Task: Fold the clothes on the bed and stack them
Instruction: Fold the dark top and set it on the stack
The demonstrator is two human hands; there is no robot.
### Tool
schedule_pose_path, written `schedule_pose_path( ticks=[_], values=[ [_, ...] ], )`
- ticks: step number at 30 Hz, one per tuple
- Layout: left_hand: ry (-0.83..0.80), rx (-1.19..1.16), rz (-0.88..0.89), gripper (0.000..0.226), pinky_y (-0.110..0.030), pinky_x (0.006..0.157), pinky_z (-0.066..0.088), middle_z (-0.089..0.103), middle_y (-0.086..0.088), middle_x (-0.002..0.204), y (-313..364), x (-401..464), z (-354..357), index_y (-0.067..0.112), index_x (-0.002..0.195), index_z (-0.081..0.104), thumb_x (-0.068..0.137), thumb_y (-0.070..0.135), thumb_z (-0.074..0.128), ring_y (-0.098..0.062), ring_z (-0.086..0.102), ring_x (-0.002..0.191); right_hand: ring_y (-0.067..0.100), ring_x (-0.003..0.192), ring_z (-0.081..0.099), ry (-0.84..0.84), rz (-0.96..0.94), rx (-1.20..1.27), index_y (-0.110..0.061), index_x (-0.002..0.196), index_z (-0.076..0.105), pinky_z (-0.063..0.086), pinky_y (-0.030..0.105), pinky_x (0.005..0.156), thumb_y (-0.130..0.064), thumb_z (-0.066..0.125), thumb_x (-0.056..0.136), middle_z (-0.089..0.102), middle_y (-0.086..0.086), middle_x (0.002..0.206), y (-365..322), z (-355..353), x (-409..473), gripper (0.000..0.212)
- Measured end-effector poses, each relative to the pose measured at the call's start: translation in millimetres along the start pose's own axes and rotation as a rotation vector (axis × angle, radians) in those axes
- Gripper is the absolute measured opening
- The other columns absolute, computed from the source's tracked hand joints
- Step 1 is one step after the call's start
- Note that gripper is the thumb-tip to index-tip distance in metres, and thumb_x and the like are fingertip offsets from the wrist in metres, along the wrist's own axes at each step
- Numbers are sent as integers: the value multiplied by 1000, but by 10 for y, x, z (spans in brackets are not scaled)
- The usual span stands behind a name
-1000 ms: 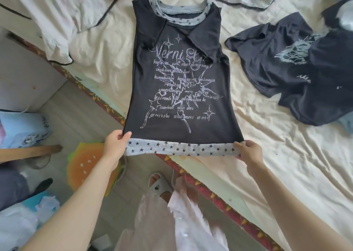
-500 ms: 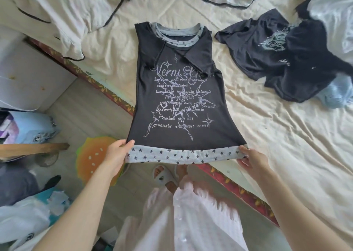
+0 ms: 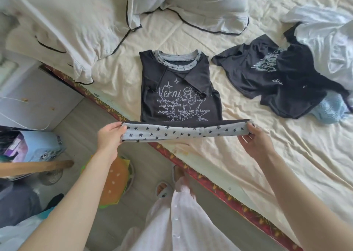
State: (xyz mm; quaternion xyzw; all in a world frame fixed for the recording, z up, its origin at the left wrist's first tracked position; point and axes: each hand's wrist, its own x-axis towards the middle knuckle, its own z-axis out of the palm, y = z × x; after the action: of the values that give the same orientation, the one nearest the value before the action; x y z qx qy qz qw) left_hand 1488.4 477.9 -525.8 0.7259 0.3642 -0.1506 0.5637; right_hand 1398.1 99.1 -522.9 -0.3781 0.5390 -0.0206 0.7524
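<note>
My left hand (image 3: pixel 109 136) pinches the left end of the grey star-printed hem (image 3: pixel 181 131) of the dark shirt (image 3: pixel 179 90), thumb on top, fingers curled under the band. My right hand (image 3: pixel 255 139) pinches the right end the same way, fingers curled round the corner. Between them the hem is stretched out straight and raised above the bed's edge, so the lower part of the shirt is hidden behind it. The upper part lies flat on the cream sheet (image 3: pixel 248 155), neckline away from me, with a grey star-trimmed collar (image 3: pixel 178 59) and both sleeves folded in over the chest.

On the front, pale script reads "Verni" and then a second word I can't make out under the folded sleeve. Below it run several lines of smaller lettering over a spiky winged graphic; the letters are too fine and blurred to read properly.

To the right, well apart from my shirt, a second dark tee (image 3: pixel 273 77) lies crumpled with a pale graphic and a short bit of white text, unreadable. A white garment (image 3: pixel 324 46) lies bunched over its far side, and something fluffy and light blue (image 3: pixel 328 109) pokes out beneath it. Two pillows with black piping (image 3: pixel 191 4) sit at the head of the bed.
</note>
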Motion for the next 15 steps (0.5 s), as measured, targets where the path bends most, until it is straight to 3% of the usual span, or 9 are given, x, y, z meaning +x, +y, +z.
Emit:
schedule_pose_path(
  ticks=[4,7,9,15],
  values=[
    [59,3,98,19,-22,63,48,65,8,85,343,265,154,15,105,65,87,11,67,-6,61,76,12,88,64,-33,-3,35,-16,91,59,52,27,68,-11,57,93,61,-1,98,-257,355,270,5],
    [79,62,143,7,-19,53,48,63,6,82,620,471,313,18,88,62,87,13,67,-4,61,70,14,91,63,-33,-19,4,-15,94,58,54,29,72,-11,57,93,61,1,99,-428,641,502,4],
    [89,115,177,16,-20,51,50,64,4,82,757,614,431,24,79,59,87,12,66,-6,62,70,14,89,63,-26,-32,-55,-15,94,59,53,28,72,-12,56,94,61,1,98,-525,821,667,4],
    [123,193,226,11,-18,47,50,63,4,80,1068,1127,828,20,82,59,87,14,67,-5,60,66,16,84,67,71,-21,-46,-12,90,60,57,28,72,-10,63,90,64,5,92,-744,1242,1179,3]
  ],
)
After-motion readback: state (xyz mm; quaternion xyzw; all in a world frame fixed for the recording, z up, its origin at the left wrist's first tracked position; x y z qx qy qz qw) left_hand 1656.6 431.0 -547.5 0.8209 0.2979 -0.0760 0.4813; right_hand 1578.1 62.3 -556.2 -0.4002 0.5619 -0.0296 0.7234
